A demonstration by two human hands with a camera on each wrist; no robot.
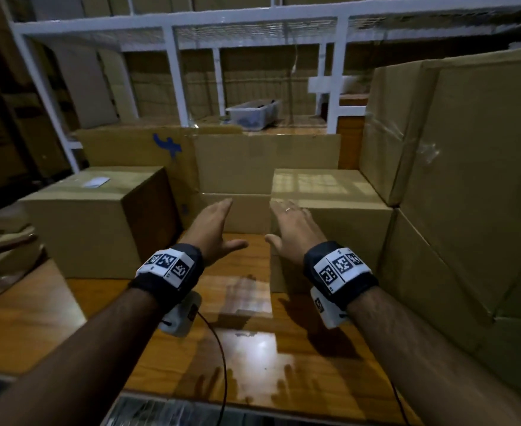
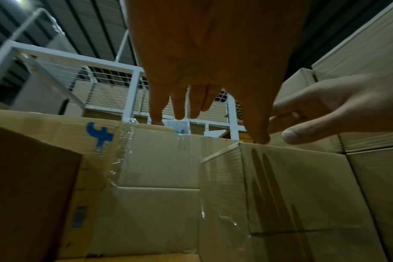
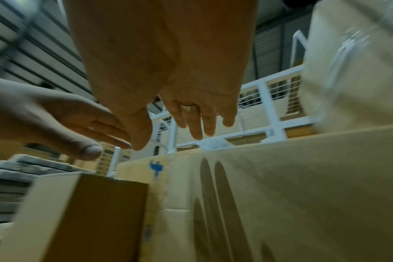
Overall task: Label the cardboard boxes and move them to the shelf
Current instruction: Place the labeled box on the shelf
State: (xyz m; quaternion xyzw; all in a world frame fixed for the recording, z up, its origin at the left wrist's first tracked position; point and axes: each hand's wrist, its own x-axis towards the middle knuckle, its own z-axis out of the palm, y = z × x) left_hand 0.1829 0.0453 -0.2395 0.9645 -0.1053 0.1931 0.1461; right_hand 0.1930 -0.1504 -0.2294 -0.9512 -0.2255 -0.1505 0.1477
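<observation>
Both grips are wide open and holding nothing: the left hand (image 1: 214, 229) and the right hand (image 1: 288, 230) reach forward side by side, fingers straight, thumbs turned in toward each other. The right hand, a ring on one finger, hovers at the near top edge of the cardboard box (image 1: 330, 210) on the right of the wooden table (image 1: 247, 342); from the wrist views it looks close to that edge, but contact I cannot confirm. The left hand floats over the gap just beside the box's left face, so my read is they're lining up to take it from both sides. No label shows on its top. Off to the left sits a second box (image 1: 93, 216) with a white label (image 1: 95, 181) already on its lid. Behind everything rises the white metal shelf (image 1: 176, 78), the likely destination, with a clear plastic bin (image 1: 253, 113) resting on it.
</observation>
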